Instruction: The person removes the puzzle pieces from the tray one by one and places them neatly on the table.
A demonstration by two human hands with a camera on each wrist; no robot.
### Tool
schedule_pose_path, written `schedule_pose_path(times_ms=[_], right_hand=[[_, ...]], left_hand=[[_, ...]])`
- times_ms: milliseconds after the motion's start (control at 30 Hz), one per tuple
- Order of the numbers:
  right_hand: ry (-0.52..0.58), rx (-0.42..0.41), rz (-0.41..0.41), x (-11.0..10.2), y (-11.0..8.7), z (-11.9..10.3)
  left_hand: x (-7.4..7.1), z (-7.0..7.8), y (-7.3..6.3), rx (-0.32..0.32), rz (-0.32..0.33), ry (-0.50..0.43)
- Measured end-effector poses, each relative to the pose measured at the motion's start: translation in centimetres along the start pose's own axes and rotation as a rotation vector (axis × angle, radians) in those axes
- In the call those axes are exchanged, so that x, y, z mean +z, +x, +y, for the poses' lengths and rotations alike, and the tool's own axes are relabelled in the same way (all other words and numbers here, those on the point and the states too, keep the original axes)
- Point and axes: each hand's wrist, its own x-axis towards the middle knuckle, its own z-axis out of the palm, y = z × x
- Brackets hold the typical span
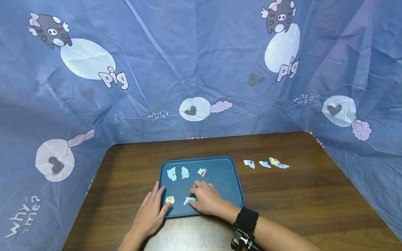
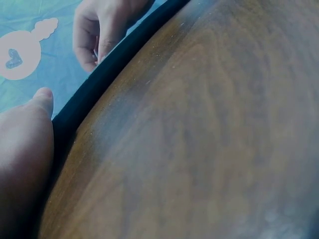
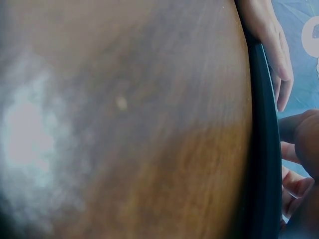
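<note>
Risk: the light-blue paper scrap (image 1: 187, 200) is thin and appears light; an uneven pull by the right hand (image 1: 205, 198) may slide, crease or rotate it. A drop of the left thumb may displace the yellow-printed scrap (image 1: 170, 199) just beside it. A push against the rim may shift the tray (image 1: 224, 184) on the table (image 1: 282, 195).

Right hand: reaches over the tray's near edge, palm down; thumb and curled fingers pinch the right end of the light-blue paper scrap, in the tray's near half. Whether the scrap is raised cannot be determined.

Left hand (image 1: 150, 209): lies along the tray's left rim, fingers extended, grasping nothing.
</note>
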Motion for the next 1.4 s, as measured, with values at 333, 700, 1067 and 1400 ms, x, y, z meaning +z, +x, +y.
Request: schedule_pose_path(times_ms=[333,700,1067,1400], right_hand=[[0.009,-0.008,0.011,0.1,0.1,-0.2],[0.031,-0.057,0.118,-1.3,-0.8,0.4],[0.07,0.002,0.133,-3.2,-2.0,1.9],[0.111,0.114,0.229,-4.8,-3.5,6.9]], left_hand=[[0.0,0.1,0.0,-0.002,0.001,-0.003],[0.1,0.0,-0.2,0.036,0.051,-0.003],[0.0,0.0,-0.2,0.034,0.036,0.001],[0.0,-0.1,-0.1,0.056,0.056,-0.005]])
